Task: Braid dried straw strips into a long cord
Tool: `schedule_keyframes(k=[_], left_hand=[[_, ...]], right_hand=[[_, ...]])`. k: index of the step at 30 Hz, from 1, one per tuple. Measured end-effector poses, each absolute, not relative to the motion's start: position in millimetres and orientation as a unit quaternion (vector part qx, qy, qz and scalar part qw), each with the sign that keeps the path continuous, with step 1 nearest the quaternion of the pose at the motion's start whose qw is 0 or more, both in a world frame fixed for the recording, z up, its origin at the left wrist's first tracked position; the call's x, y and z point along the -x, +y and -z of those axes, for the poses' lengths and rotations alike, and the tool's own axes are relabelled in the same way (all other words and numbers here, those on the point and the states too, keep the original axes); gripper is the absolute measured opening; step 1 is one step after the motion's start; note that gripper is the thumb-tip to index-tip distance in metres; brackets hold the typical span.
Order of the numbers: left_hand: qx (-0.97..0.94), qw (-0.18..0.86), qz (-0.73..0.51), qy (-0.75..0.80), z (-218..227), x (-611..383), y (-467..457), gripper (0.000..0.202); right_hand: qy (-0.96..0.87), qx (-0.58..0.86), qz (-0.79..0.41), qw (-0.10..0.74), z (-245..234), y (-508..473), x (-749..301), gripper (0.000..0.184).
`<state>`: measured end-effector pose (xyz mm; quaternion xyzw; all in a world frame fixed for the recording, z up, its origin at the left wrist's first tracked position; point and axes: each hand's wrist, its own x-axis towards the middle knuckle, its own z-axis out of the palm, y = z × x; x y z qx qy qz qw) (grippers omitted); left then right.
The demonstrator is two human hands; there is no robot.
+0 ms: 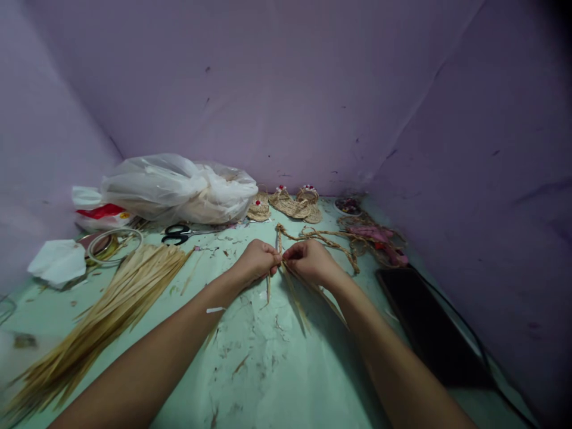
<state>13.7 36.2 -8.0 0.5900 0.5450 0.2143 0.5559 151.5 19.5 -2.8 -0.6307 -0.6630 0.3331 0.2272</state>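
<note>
My left hand (259,260) and my right hand (310,260) meet over the middle of the table, fingers pinched on straw-coloured fibre strands (294,292). Above the fingertips the strands join a short braid (279,238), which continues into a brown braided cord (333,239) lying behind my right hand. Loose strand ends hang down below both hands toward me. To the left of my left arm lies a large bundle of dry fibre strips (120,304).
Scissors (179,233), a clear plastic bag (179,187), and small woven slippers (290,205) line the back. At left are a white ring (92,247) and crumpled paper (58,263). A dark flat device (431,328) with a cable lies right, below a tangled cord pile (379,238). Purple walls enclose the table.
</note>
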Motion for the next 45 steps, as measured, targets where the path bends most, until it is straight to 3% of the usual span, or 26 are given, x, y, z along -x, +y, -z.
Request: schedule_keyframes(k=[7, 19, 30, 45], left_hand=[[-0.592, 0.556, -0.218, 0.541, 7.2, -13.2, 35.7, 0.018], [-0.609, 0.547, -0.221, 0.53, 13.1, -11.9, 38.2, 0.019], [-0.637, 0.533, -0.206, 0.517, 14.2, -9.8, 40.3, 0.025], [-0.632, 0.512, -0.199, 0.547, 8.5, -11.3, 36.1, 0.023]], right_hand=[[-0.484, 0.623, -0.531, 0.31, -9.0, 12.8, -145.1, 0.009], [-0.447, 0.646, -0.533, 0.315, -2.7, 16.6, -137.6, 0.01], [-0.568, 0.659, -0.412, 0.273, 11.7, 22.5, -143.1, 0.004], [-0.526, 0.605, -0.514, 0.305, 7.9, 20.7, -147.3, 0.007]])
